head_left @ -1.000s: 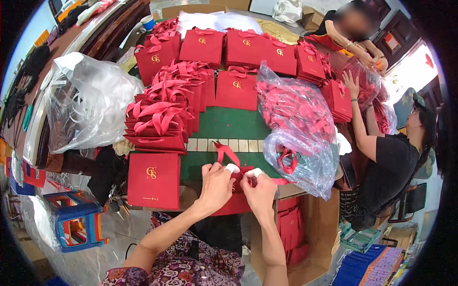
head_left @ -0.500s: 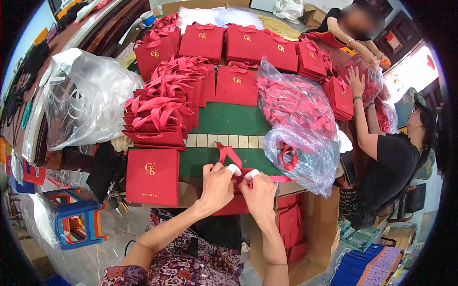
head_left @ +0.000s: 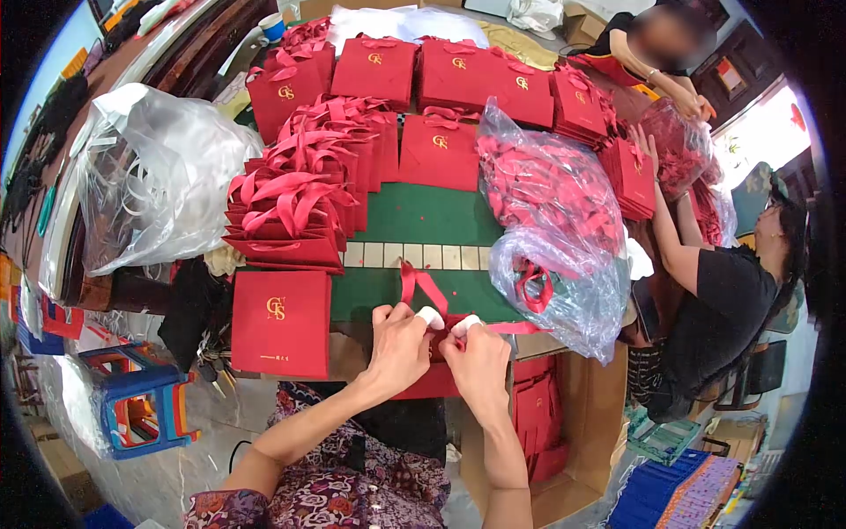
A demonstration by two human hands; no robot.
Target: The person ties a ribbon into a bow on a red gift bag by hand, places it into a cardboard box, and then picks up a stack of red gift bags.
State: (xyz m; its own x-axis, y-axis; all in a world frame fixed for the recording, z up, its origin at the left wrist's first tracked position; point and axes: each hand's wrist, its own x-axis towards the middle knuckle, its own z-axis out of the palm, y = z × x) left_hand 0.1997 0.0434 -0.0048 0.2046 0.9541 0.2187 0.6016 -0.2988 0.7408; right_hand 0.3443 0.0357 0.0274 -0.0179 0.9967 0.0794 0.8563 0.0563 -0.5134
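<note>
My left hand (head_left: 398, 348) and my right hand (head_left: 478, 357) meet at the table's front edge, both with fingers pinched on a red ribbon (head_left: 430, 289). White coverings wrap fingertips of each hand. The ribbon loops up between the hands, and one end runs out to the right. Below them hangs a red bag (head_left: 427, 383), mostly hidden by the hands. Left of my hands a red bag with a gold logo (head_left: 280, 324) lies flat. Behind it stand many red bags with ribbon handles (head_left: 295, 212).
A clear plastic sack of red ribbons (head_left: 555, 194) lies to the right, a clear bag of white material (head_left: 159, 181) to the left. Red bags (head_left: 374, 75) line the back. Below right is an open cardboard box (head_left: 599, 432). Two people work at the right side.
My hands keep nearly the same place and pinch. The co-worker's hand at the right has shifted slightly beside the red bags, and the view has tilted a little.
</note>
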